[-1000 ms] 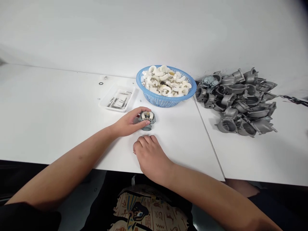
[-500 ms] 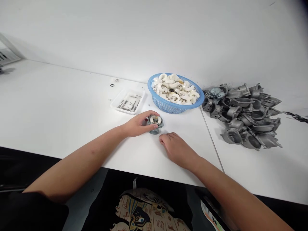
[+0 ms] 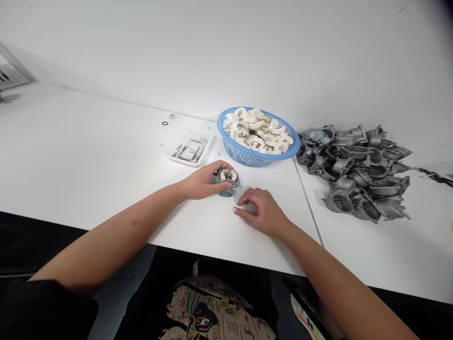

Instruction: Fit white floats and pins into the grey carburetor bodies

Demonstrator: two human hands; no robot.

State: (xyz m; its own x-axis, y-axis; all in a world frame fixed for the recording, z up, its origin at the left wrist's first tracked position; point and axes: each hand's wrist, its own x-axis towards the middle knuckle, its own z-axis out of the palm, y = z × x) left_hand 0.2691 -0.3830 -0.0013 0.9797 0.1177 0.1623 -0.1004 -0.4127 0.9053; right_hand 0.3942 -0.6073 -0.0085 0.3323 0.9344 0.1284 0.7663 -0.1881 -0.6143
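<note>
My left hand (image 3: 202, 182) is closed around a small grey carburetor body (image 3: 226, 192) on the white table, thumb in front and fingers behind. A white horseshoe-shaped float (image 3: 224, 176) sits in its upward-facing opening, with a bit of brass at the middle. Just to the right, my right hand (image 3: 264, 211) rests on the table, fingers curled and the thumb apart from the index finger. By the thumb tip is a thin dark sliver (image 3: 235, 208), perhaps a pin; whether the thumb touches it is unclear.
Behind the hands stands a blue basket (image 3: 244, 157) heaped with white floats. A white tray (image 3: 170, 158) of thin metal pins lies left of it. Grey metal castings (image 3: 354, 172) are piled at the right. A black ring (image 3: 164, 123) lies near the wall.
My right hand has gone from closed fingers to thumb and index apart, and the thin sliver now shows by it. My left hand keeps hold of the carburetor body.
</note>
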